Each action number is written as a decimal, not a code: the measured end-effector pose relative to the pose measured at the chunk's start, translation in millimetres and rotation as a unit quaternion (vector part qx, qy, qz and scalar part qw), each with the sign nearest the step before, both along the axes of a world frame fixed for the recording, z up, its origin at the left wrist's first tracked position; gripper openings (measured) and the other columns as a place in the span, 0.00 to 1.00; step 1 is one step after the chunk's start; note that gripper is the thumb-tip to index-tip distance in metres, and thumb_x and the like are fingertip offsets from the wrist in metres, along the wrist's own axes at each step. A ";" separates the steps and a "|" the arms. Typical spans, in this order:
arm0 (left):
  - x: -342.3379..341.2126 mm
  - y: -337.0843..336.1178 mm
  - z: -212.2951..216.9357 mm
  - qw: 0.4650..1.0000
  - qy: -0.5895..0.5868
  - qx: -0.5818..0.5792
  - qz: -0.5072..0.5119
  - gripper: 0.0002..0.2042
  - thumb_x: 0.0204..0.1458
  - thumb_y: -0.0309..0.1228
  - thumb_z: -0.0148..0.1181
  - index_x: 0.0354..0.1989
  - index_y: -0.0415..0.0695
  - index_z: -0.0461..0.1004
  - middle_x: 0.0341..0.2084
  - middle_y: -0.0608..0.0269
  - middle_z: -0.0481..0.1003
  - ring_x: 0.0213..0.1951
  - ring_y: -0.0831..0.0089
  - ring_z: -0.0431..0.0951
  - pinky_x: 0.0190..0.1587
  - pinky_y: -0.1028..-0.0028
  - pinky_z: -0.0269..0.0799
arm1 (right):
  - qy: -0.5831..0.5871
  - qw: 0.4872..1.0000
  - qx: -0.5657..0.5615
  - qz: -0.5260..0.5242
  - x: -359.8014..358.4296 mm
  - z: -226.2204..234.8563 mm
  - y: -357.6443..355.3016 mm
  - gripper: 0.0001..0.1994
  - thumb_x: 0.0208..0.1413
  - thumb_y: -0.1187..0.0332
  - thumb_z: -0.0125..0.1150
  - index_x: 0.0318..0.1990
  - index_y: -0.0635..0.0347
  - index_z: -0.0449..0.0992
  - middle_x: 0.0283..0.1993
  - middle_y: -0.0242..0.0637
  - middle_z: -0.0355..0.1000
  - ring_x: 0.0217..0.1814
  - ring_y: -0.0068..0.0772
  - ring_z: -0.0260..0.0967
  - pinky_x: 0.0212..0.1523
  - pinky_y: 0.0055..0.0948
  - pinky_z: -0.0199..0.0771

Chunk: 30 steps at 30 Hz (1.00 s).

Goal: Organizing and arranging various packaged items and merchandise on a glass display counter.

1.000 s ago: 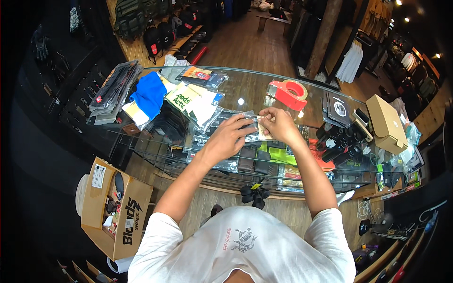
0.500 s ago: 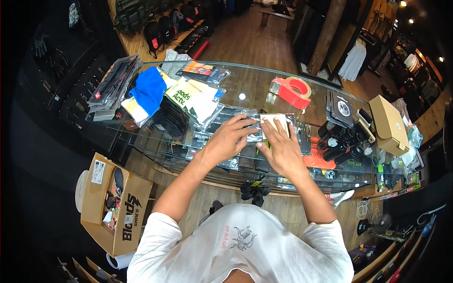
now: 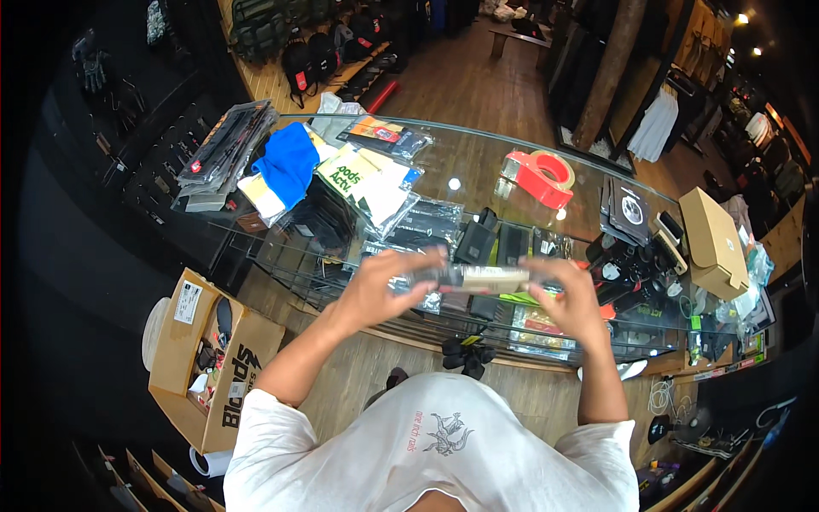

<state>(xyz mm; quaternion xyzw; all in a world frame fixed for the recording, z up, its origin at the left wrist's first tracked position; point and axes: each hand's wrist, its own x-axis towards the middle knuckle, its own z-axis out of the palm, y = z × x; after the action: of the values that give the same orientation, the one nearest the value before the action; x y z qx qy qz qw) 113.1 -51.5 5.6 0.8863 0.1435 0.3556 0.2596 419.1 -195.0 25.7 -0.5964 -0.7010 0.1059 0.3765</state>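
Glass counter (image 3: 478, 154) beneath, left hand (image 3: 380, 288) and right hand (image 3: 570, 294) have raised the packet (image 3: 492, 278).

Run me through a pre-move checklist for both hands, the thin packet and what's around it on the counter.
1. Left hand on the thin packet: ok, at its left end.
2. Right hand on the packet: cannot tell; fingers are at its right end, but blur hides how firm the hold is.
3. Packet's seal: cannot tell; it shows nearly edge-on and blurred.
4. Tape dispenser out of the hands' way: ok, on the glass counter beyond them.
5. Blue cloth clear of both hands: ok, well to the left of them.
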 end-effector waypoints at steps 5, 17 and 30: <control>31.0 16.8 20.3 0.955 -0.015 -0.248 0.163 0.36 0.60 0.30 0.64 0.75 0.43 0.52 0.59 0.36 0.71 0.52 0.59 0.81 0.47 0.67 0.78 | 0.165 0.977 -0.103 -0.084 0.0 5.8 40.1 0.32 0.58 0.65 0.71 0.68 0.63 0.65 0.35 0.44 0.80 0.36 0.30 0.79 0.42 0.29 0.78; 47.4 4.1 -31.8 0.961 0.188 0.132 0.153 0.29 0.67 0.41 0.50 0.72 0.40 0.58 0.73 0.47 0.56 0.74 0.47 0.54 0.74 0.51 0.49 | -0.217 0.967 -0.037 -0.129 -63.9 -48.1 42.9 0.35 0.64 0.45 0.56 0.71 0.59 0.62 0.77 0.48 0.55 0.80 0.52 0.48 0.76 0.55 0.45; -56.9 142.6 9.5 0.920 0.252 0.193 0.230 0.41 0.46 0.09 0.50 0.71 0.58 0.63 0.73 0.56 0.58 0.75 0.45 0.50 0.75 0.46 0.46 | -0.168 0.974 -0.039 -0.145 -42.0 -29.4 38.3 0.27 0.62 0.60 0.62 0.66 0.63 0.68 0.72 0.50 0.61 0.75 0.58 0.56 0.73 0.51 0.55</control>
<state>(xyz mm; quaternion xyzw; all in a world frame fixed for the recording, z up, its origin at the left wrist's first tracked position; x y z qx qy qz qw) 56.2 91.2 15.0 0.9220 0.3330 0.1909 -0.0508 377.2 -156.7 -3.7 -0.7156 -0.6552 -0.0242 0.2410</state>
